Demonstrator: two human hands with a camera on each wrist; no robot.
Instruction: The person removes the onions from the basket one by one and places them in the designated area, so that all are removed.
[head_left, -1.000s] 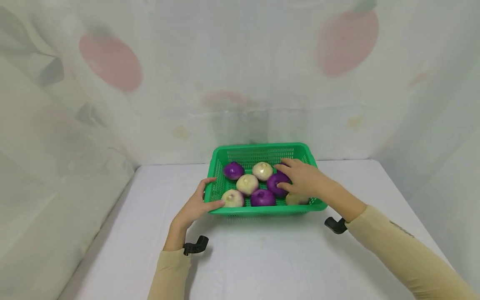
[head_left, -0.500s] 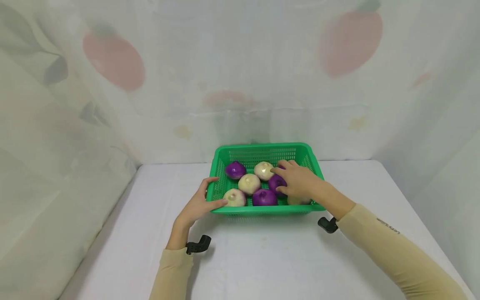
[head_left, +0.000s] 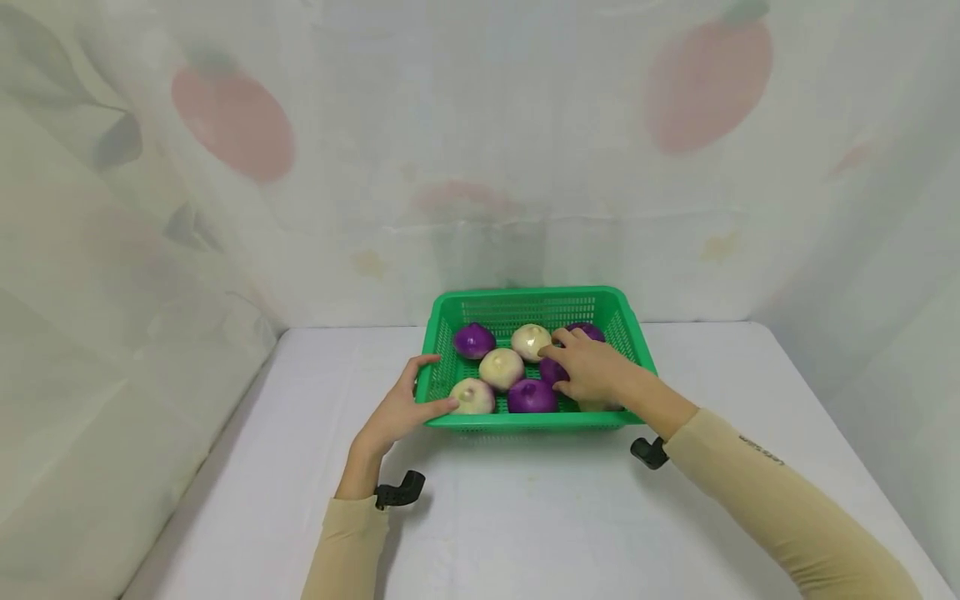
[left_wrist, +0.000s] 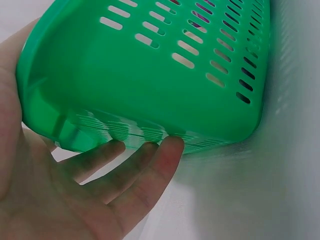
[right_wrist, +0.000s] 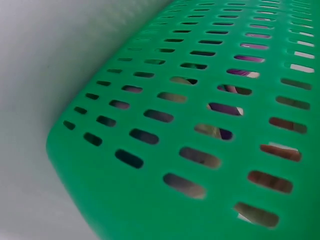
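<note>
A green slotted plastic basket (head_left: 525, 422) stands on the table, holding several purple and whitish onions. My left hand (head_left: 397, 408) grips its left end in the head view. The left wrist view shows the left hand's fingers (left_wrist: 150, 175) against the basket's outer wall (left_wrist: 125, 75). My right hand (head_left: 596, 367) reaches inside at the right, fingers curved round a purple onion (head_left: 552, 372). Another purple onion (head_left: 588, 331) shows behind it, and a whitish onion (head_left: 596, 407) lies partly hidden below it. In the right wrist view the basket wall (right_wrist: 150, 190) hides most of the hand.
Other onions are a purple one (head_left: 474, 341) at back left, a whitish one (head_left: 501, 369) in the middle and a purple one (head_left: 532, 396) in front. The white-covered table (head_left: 525, 525) backs onto a hanging printed cloth (head_left: 480, 125).
My right hand has shifted slightly left and nearer over the purple onion, uncovering more of the purple onion behind. The left hand keeps its hold on the basket.
</note>
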